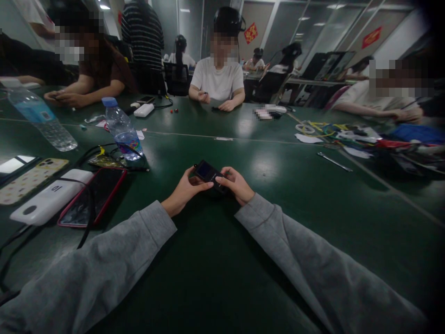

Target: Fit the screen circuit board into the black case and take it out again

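Note:
Between my two hands is a small black handheld device (209, 174) with a dark rectangular screen at its upper left and a few pale marks lower down. My left hand (187, 188) grips its left end, thumb along the lower edge. On the right end my right hand (237, 184) is closed, its thumb lying over the front face near the marks. The device is tilted toward me, just over or on the green table (215, 260); which of the two I cannot tell. Its back and most of my curled fingers are hidden.
To the left lie a red-cased phone (93, 197), a white power bank (52, 197), a patterned phone case (33, 182) and cables. Two water bottles (124, 132) stand beyond. At right are a wrench (334, 161) and a cable heap (347, 134). Several people sit around the table.

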Demonstrator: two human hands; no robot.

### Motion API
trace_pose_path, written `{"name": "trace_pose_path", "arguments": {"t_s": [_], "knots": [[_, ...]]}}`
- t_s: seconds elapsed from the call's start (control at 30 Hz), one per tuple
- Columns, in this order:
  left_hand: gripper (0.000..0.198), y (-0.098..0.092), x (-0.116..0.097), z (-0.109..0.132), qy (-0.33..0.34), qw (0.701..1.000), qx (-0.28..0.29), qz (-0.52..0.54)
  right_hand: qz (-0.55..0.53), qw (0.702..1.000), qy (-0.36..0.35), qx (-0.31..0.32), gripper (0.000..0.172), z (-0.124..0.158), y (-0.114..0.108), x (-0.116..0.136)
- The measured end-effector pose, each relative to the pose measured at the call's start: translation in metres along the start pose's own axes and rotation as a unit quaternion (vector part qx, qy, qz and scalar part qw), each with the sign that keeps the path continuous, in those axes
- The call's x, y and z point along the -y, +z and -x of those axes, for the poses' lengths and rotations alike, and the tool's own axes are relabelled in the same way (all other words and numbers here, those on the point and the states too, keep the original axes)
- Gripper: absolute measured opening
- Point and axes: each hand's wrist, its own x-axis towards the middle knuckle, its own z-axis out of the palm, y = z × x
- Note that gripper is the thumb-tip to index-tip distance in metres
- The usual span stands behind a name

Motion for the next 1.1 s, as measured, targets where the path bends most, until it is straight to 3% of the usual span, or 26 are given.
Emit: {"name": "trace_pose_path", "arguments": {"t_s": [0.43,0.7,0.9,1.1], "knots": [[0.087,0.0,-0.001,0.001,0.007,1.0,0.014,-0.014,0.004,0.999,-0.035,0.008,0.047,-0.001,0.001,0.0],[0.072,-0.002,0.0,-0.001,-0.003,0.999,0.019,-0.032,0.001,1.0,-0.024,0.016,0.044,-0.001,0.0,0.0],[0.058,-0.006,-0.001,-0.004,-0.032,0.998,0.026,0.051,-0.002,1.0,-0.012,-0.005,0.045,-0.002,-0.001,-0.002],[0.026,-0.015,-0.004,-0.01,-0.103,0.974,0.105,0.174,0.003,1.0,-0.011,0.001,0.046,-0.001,0.001,0.0]]}}
